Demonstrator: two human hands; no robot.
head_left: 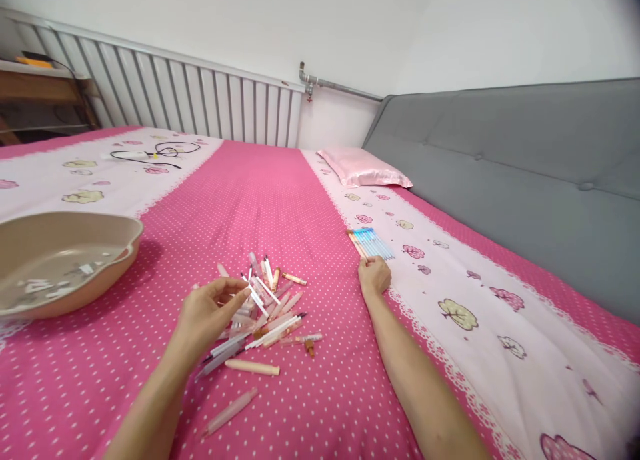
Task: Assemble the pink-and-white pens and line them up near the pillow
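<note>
My left hand [211, 311] is over a loose pile of pens [287, 305] on the bed, thumb and forefinger pinched on a slim white pen [259, 300]. The pile mixes white, pink, cream and grey pens, some with dark tips. To the right, my right hand [375, 275] is closed at the lower end of a cream-orange pen [357, 243]. That pen lies at the left side of a neat row of blue pens [374, 243]. My right fingertips are partly hidden by the hand itself.
A beige basin [75, 300] with white and grey pieces inside stands at left. One cream pen [253, 367] and a pink pen [230, 412] lie nearer me. Farther off are a black cable [170, 150], a pink pillow [363, 167], a grey headboard [525, 147] and a radiator [200, 97].
</note>
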